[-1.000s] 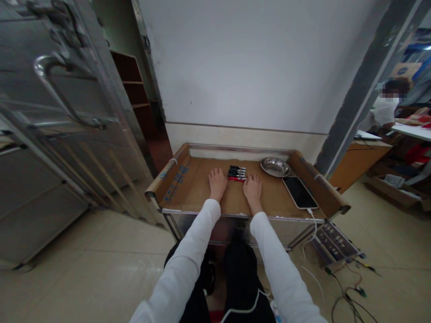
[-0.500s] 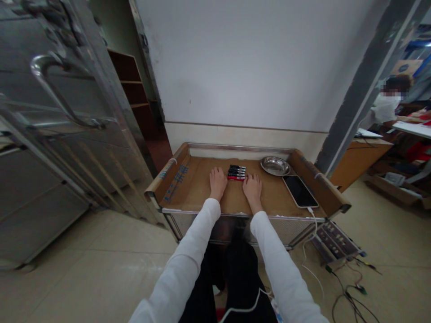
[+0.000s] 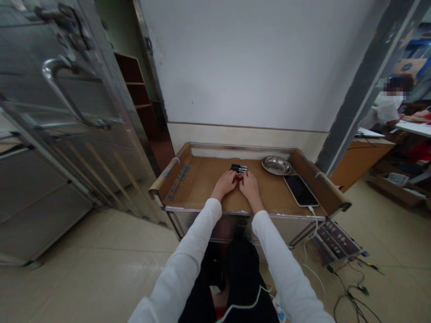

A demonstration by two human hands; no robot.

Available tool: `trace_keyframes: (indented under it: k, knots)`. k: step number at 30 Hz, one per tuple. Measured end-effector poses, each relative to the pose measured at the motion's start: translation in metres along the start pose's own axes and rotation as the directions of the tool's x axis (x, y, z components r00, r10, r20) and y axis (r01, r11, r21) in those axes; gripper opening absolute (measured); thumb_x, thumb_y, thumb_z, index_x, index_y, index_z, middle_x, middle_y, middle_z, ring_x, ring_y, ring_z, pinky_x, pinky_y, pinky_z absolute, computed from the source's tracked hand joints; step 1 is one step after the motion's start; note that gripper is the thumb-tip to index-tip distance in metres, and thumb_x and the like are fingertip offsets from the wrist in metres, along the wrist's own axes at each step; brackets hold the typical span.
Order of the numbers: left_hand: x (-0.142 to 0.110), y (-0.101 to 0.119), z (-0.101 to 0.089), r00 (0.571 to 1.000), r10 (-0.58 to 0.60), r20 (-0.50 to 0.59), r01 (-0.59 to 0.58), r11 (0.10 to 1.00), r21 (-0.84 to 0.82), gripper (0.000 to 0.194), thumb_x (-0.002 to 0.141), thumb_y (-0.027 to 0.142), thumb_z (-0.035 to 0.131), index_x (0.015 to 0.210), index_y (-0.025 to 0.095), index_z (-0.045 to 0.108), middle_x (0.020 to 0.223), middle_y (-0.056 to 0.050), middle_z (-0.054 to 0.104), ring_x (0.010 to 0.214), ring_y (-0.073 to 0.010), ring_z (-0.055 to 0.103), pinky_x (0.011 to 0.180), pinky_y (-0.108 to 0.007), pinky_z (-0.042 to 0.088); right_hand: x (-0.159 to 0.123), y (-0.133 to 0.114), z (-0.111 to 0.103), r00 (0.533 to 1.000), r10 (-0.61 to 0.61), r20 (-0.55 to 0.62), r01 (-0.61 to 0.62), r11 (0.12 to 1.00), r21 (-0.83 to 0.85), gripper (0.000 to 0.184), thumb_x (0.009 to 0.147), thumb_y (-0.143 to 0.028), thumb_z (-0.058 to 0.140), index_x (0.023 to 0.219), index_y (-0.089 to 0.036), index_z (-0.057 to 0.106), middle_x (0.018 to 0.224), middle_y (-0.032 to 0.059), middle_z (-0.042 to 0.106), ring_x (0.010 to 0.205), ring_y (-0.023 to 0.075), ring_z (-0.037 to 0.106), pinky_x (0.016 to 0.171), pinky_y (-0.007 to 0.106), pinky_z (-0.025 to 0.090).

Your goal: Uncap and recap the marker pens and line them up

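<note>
A short row of markers (image 3: 239,168), black ones with a red one nearest me, lies on the cardboard-lined cart top (image 3: 202,188). My left hand (image 3: 226,183) and my right hand (image 3: 248,185) have come together just in front of the row. The fingertips of both hands are curled onto the red marker (image 3: 237,177), which is mostly hidden under them. The black markers lie untouched just beyond my fingers.
A steel dish (image 3: 276,165) stands at the cart's back right, with a phone (image 3: 301,190) on a white cable beside it. A metal door with a handle (image 3: 67,103) stands open at the left. A power strip (image 3: 335,242) lies on the floor. Another person (image 3: 387,107) sits far right.
Both hands, flat and apart beside the markers before, have slid inward and met on the red marker, fingers now curled. The view shifted slightly.
</note>
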State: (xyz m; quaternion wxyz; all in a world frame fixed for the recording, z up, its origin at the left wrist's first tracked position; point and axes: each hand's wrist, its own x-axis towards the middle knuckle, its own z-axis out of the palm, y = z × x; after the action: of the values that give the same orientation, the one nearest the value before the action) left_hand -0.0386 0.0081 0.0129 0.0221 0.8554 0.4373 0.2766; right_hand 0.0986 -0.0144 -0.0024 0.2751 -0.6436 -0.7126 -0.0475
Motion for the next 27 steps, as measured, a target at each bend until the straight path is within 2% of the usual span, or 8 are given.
trace_keyframes:
  k: [5, 8, 11, 14, 17, 20, 24, 27]
  knots:
    - [0.000, -0.001, -0.001, 1.000, 0.020, -0.015, -0.021, 0.998, -0.063, 0.020, 0.081, 0.008, 0.048, 0.096, 0.018, 0.057, 0.094, -0.005, 0.063, 0.092, -0.0170, 0.058, 0.087, -0.030, 0.047, 0.001, 0.005, 0.003, 1.000, 0.009, -0.027, -0.008, 0.999, 0.037, 0.021, 0.083, -0.013, 0.042, 0.093, -0.016, 0.060, 0.102, 0.0114, 0.057, 0.095, 0.0229, 0.048, 0.087, 0.034, 0.037]
    - [0.000, 0.000, -0.002, 0.992, -0.050, -0.112, 0.044, 0.997, -0.056, 0.019, 0.085, 0.012, 0.046, 0.101, 0.019, 0.054, 0.097, -0.006, 0.063, 0.094, -0.0163, 0.058, 0.090, -0.031, 0.046, 0.001, 0.007, 0.004, 0.997, 0.048, -0.066, -0.046, 0.998, 0.032, 0.022, 0.084, -0.013, 0.041, 0.094, -0.015, 0.060, 0.102, 0.0121, 0.056, 0.096, 0.0232, 0.048, 0.088, 0.034, 0.036]
    - [-0.001, 0.000, -0.002, 0.961, -0.138, -0.239, 0.129, 0.990, -0.051, 0.017, 0.089, 0.015, 0.044, 0.105, 0.018, 0.051, 0.102, -0.007, 0.062, 0.097, -0.0165, 0.059, 0.092, -0.031, 0.046, 0.000, 0.006, 0.002, 0.993, 0.084, -0.079, -0.084, 0.996, 0.005, 0.023, 0.084, -0.013, 0.041, 0.098, -0.013, 0.059, 0.103, 0.0138, 0.056, 0.096, 0.0240, 0.048, 0.086, 0.035, 0.036]
    - [-0.001, 0.000, -0.001, 0.942, -0.187, -0.278, 0.166, 0.981, -0.099, 0.016, 0.091, 0.016, 0.043, 0.106, 0.018, 0.048, 0.104, -0.008, 0.060, 0.097, -0.0158, 0.060, 0.089, -0.029, 0.048, -0.002, 0.003, -0.001, 0.996, 0.074, -0.046, -0.074, 0.997, -0.009, 0.022, 0.085, -0.017, 0.042, 0.099, -0.013, 0.059, 0.104, 0.0148, 0.056, 0.097, 0.0249, 0.048, 0.085, 0.035, 0.036]
    - [0.000, -0.001, 0.001, 0.940, -0.177, -0.291, 0.131, 0.977, -0.171, 0.015, 0.092, 0.016, 0.043, 0.106, 0.018, 0.047, 0.105, -0.008, 0.058, 0.097, -0.0154, 0.061, 0.086, -0.028, 0.050, -0.002, 0.000, -0.004, 0.999, 0.031, 0.010, -0.031, 1.000, -0.002, 0.020, 0.086, -0.020, 0.043, 0.097, -0.015, 0.059, 0.105, 0.0138, 0.057, 0.100, 0.0248, 0.048, 0.086, 0.035, 0.035]
    - [0.001, -0.003, 0.003, 0.927, -0.137, -0.349, 0.049, 0.967, -0.248, 0.013, 0.092, 0.017, 0.045, 0.105, 0.018, 0.046, 0.106, -0.008, 0.056, 0.097, -0.0151, 0.061, 0.086, -0.028, 0.051, -0.002, -0.001, -0.005, 0.999, -0.012, 0.050, 0.010, 0.999, 0.041, 0.019, 0.086, -0.020, 0.043, 0.097, -0.017, 0.059, 0.107, 0.0113, 0.059, 0.103, 0.0234, 0.049, 0.087, 0.035, 0.034]
    - [0.001, -0.007, 0.006, 0.906, -0.094, -0.412, -0.035, 0.955, -0.294, 0.014, 0.091, 0.015, 0.045, 0.105, 0.020, 0.047, 0.106, -0.007, 0.058, 0.098, -0.0150, 0.062, 0.089, -0.030, 0.052, -0.003, -0.002, -0.006, 0.999, 0.013, 0.029, -0.014, 1.000, 0.023, 0.021, 0.086, -0.022, 0.045, 0.101, -0.016, 0.058, 0.108, 0.0123, 0.059, 0.102, 0.0242, 0.049, 0.087, 0.036, 0.033]
    - [0.001, -0.008, 0.007, 0.916, -0.090, -0.392, -0.033, 0.954, -0.298, 0.016, 0.091, 0.014, 0.044, 0.105, 0.020, 0.049, 0.105, -0.006, 0.061, 0.099, -0.0153, 0.062, 0.091, -0.030, 0.051, -0.004, -0.002, -0.007, 1.000, 0.026, 0.001, -0.026, 0.999, -0.019, 0.019, 0.087, -0.022, 0.045, 0.097, -0.016, 0.059, 0.106, 0.0138, 0.059, 0.100, 0.0251, 0.049, 0.085, 0.036, 0.033]
